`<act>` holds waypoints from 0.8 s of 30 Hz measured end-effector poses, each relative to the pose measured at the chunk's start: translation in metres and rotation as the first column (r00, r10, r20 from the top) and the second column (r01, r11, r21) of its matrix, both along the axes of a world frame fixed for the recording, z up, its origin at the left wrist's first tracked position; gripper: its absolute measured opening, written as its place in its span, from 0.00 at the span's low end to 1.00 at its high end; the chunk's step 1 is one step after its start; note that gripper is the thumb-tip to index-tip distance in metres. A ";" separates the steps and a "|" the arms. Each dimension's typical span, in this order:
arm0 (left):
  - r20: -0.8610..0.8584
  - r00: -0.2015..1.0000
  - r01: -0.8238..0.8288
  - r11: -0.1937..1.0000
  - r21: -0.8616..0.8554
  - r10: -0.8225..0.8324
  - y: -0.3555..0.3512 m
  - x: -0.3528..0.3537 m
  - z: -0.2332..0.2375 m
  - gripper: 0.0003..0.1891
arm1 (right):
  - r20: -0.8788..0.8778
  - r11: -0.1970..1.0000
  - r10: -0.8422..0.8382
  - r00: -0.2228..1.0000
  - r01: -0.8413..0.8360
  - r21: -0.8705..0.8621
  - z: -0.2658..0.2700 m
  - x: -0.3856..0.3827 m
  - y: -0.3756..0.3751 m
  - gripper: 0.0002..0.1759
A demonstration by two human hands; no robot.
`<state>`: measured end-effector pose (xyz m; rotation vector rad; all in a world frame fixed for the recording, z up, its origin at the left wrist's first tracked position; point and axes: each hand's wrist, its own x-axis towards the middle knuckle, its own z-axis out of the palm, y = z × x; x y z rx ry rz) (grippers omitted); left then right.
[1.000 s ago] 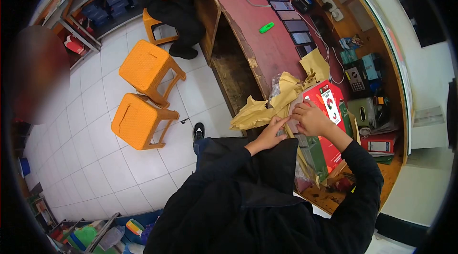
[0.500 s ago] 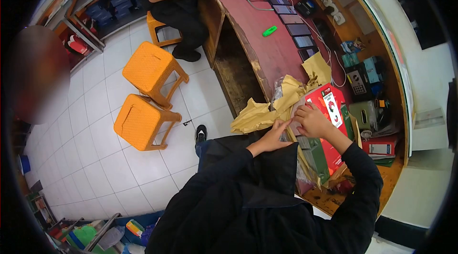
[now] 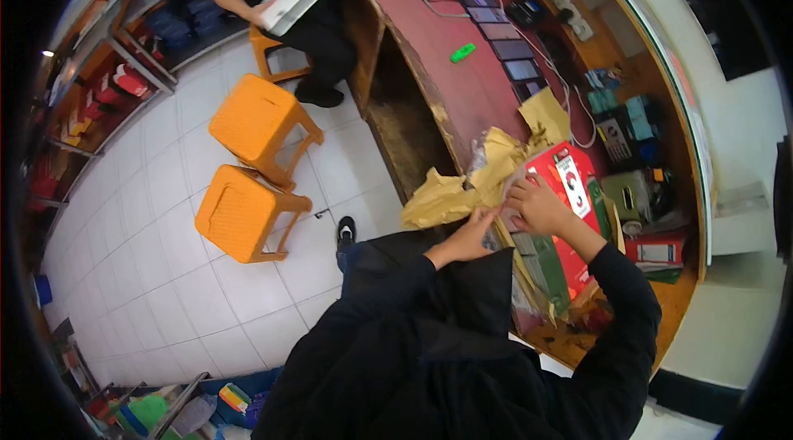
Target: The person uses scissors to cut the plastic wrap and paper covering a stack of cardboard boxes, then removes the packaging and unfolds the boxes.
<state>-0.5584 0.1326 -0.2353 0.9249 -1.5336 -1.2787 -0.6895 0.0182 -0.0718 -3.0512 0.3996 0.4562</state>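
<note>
**Both hands meet on a flat grey packet at the surface's near edge**

The right hand (image 3: 541, 204) curls over the flat grey packet (image 3: 519, 239), gripping it against the red box (image 3: 570, 184). The left hand (image 3: 471, 235) sets its fingertips to the packet's edge; whether they pinch it cannot be told. The packet overhangs the red surface (image 3: 471, 97), so a slack grip could likely drop it to the tiled floor (image 3: 165, 275). A tug might also drag the loose brown paper (image 3: 458, 192) off. That paper lies crumpled open. The red box and the green box (image 3: 547, 271) beside it look closed, so their contents are hidden.
</note>
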 end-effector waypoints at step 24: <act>-0.056 0.981 -0.189 0.982 -0.016 0.188 0.023 -0.015 -0.005 0.56 | -0.195 0.997 0.038 0.980 -0.025 0.068 0.010 0.023 -0.002 0.30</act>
